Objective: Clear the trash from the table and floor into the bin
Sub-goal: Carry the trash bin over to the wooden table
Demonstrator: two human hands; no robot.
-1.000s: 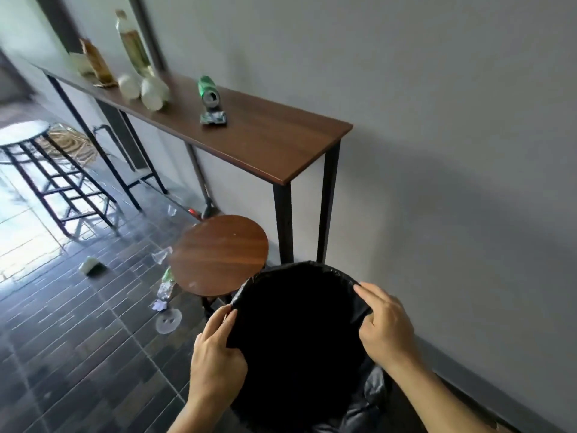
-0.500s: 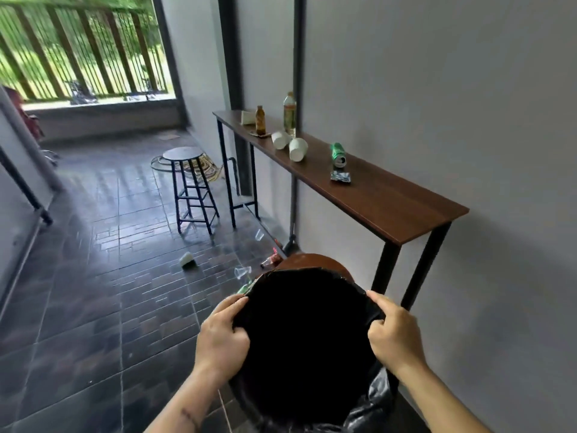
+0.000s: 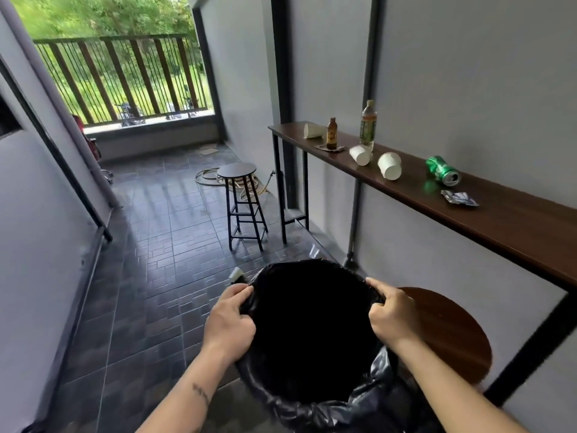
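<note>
At my six o'clock I see a round bin lined with a crinkled, glossy black plastic bag point(image 3: 315, 404). At two o'clock runs a long dark-brown wooden bench point(image 3: 515, 226), its top smooth with a soft sheen, on matt black metal legs. On it lie matt white paper cups point(image 3: 389, 165), a dented shiny green metal can point(image 3: 442, 170), a crumpled silvery foil wrapper point(image 3: 459, 198), a clear plastic bottle point(image 3: 368, 125) and a small glossy brown bottle point(image 3: 332, 137). The round brown wooden stool seat point(image 3: 449, 332) at four o'clock looks smooth. The dark floor tiles point(image 3: 162, 276) gleam faintly.
</note>
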